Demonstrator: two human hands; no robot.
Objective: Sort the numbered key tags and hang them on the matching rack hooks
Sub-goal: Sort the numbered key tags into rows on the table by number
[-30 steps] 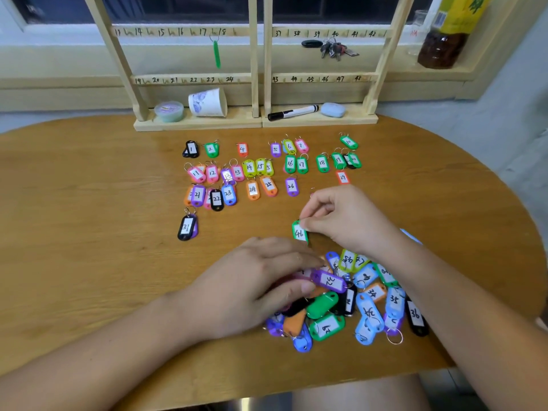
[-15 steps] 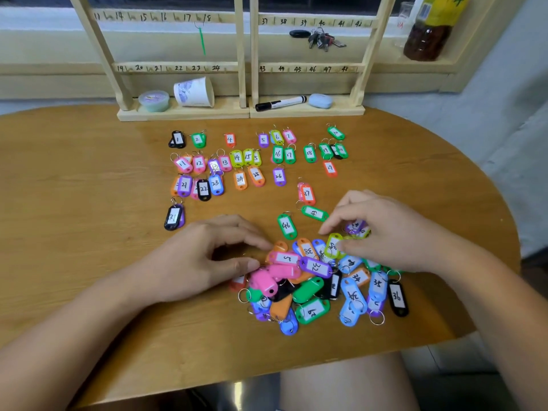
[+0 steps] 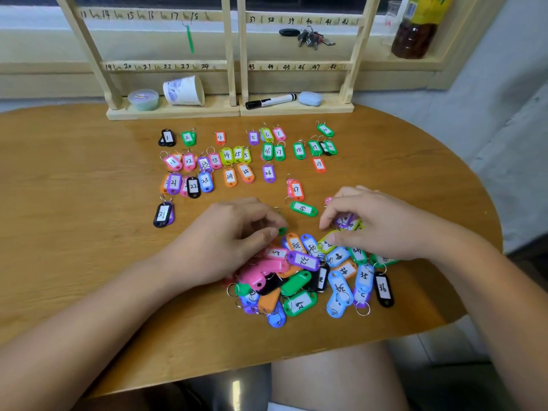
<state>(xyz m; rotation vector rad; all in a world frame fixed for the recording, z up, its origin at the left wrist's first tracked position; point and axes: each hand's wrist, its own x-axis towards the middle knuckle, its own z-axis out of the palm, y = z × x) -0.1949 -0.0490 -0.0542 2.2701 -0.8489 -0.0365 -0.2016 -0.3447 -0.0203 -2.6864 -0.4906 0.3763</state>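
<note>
Left fingers [image 3: 262, 235] pinch a green tag [image 3: 282, 231] beside the pile [image 3: 298, 281]; right fingers [image 3: 341, 239] curl around a lime tag [image 3: 324, 245].

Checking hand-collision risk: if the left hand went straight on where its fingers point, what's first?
Probably the fingers of the right hand, just across a bare strip of table; the left hand, pinching a green tag, points right at them. Depth unclear.

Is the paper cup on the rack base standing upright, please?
No, the paper cup lies on its side on the rack base.
</note>
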